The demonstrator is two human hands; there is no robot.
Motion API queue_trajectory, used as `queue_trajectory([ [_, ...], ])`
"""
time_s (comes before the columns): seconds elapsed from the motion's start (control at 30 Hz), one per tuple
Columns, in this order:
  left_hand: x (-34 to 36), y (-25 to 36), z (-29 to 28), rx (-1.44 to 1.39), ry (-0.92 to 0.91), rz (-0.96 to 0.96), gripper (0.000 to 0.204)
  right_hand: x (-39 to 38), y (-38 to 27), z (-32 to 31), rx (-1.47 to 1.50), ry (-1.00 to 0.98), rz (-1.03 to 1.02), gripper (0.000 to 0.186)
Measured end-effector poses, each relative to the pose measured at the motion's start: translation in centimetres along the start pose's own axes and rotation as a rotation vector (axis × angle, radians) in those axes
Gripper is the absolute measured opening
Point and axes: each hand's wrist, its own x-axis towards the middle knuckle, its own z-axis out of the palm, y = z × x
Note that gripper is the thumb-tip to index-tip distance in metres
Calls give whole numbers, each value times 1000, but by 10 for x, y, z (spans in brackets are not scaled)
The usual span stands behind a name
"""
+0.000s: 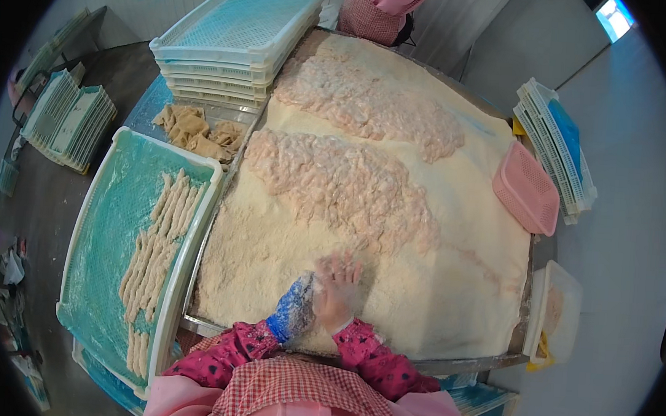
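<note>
At the near edge of a large metal-rimmed table, my two hands are side by side over a thick bed of pale crumbs (254,256). My left hand (293,309) wears a blue glove caked with crumbs. It touches the side of my right hand, and its fingers are too coated and turned to make out. My right hand (335,288) lies palm down with its fingers spread, dusted with crumbs. Whether anything lies beneath it is hidden. Just beyond my hands is a wide mound of raw, pale pink meat pieces (349,190), with a second mound (355,102) farther back.
To the left, a tray with a teal mesh bottom (99,232) holds rows of coated strips (151,254). Behind it are crumpled brown cloths (193,131) and stacked white trays (163,49). A pink basket (528,189) and a clear tub (563,313) stand right. Another person (371,16) is opposite.
</note>
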Motion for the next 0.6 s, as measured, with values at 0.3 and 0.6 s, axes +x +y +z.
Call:
queue_trajectory([
  [0.3,18,-24,3,-42,65,207,57,15,-2,1,281,39,12,52],
  [0.6,-6,66,-47,-773,374,85,35,70,138,14,-341,-182,287,21],
])
